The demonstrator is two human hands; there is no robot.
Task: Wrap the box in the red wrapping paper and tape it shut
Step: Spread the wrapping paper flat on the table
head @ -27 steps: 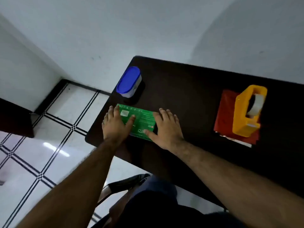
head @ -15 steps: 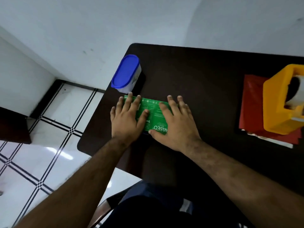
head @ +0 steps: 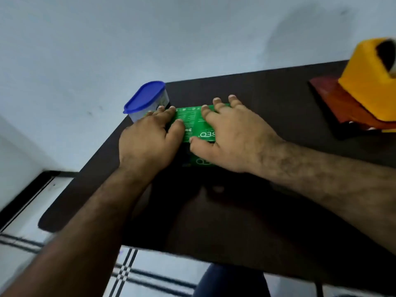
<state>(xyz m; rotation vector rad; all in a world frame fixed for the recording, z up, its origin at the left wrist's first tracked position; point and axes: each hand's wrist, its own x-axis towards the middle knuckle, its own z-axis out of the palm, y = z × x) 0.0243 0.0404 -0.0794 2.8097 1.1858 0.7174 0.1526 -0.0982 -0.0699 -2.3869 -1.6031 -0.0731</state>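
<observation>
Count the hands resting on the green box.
2. The left hand lies flat on the green box's left end, beside the blue-lidded container; the right hand covers its right part, fingers straight.

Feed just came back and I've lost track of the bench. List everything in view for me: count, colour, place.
box: one, green, left part of table, under both hands
wrapping paper: one sheet, red, right part of table, under the dispenser
tape dispenser: one, yellow, on the paper, cut by right frame edge
container: one, blue lid, table's far left corner, behind the box
table: one, dark brown
left hand: flat on box's left end
right hand: flat on box's right end
</observation>
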